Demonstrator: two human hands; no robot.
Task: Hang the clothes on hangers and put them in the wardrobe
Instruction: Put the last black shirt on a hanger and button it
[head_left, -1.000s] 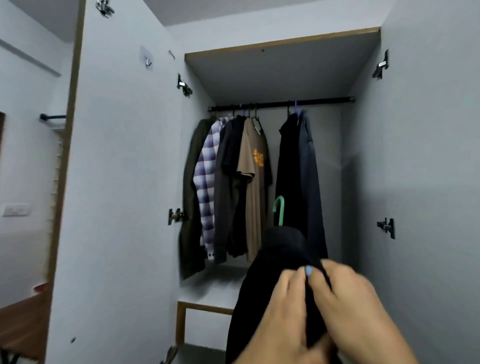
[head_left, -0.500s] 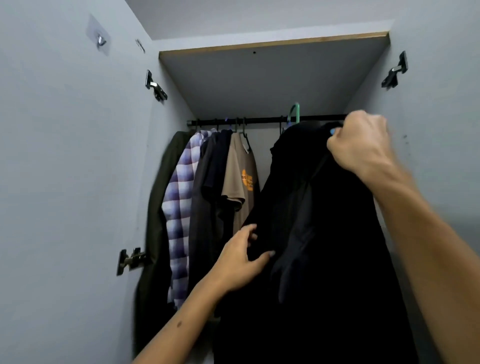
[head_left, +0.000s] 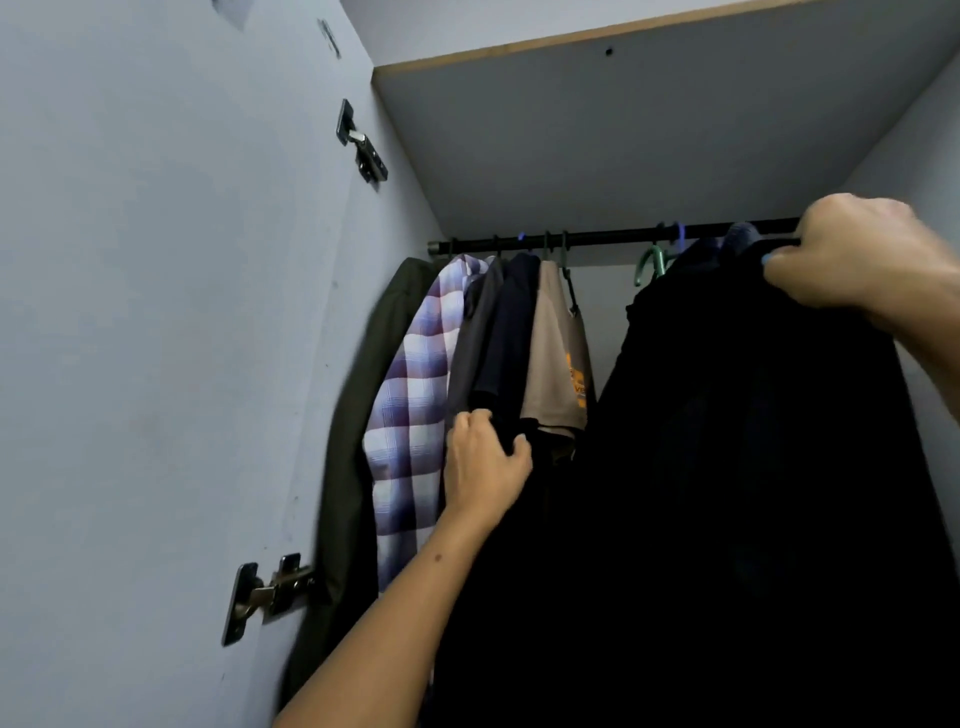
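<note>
Right hand: the right hand (head_left: 852, 260) was raised to the rail (head_left: 597, 240), fingers clenched on the top of the black garment (head_left: 727, 441).
Left hand: the left hand (head_left: 483, 457) was lower down, fingers curled into the dark clothes hanging beside the checked shirt (head_left: 415, 395); it seemed to hold them aside.
Black garment: it hung from the right hand's grip, just below the rail, at the right of the wardrobe (head_left: 649, 130).
Green hanger: the hook of the green hanger (head_left: 649, 262) showed at the garment's neck, just under the rail and apparently not yet over it.
Handling: the cloth looked soft and limp, fairly light, and would sag or slide off if held by the fabric alone.
Where to hold: best taken at the hanger's neck or the shoulder, so that the hook could be steered.
Neighbours: a tan shirt (head_left: 558, 353) hung between the held-aside clothes and the black garment.
</note>
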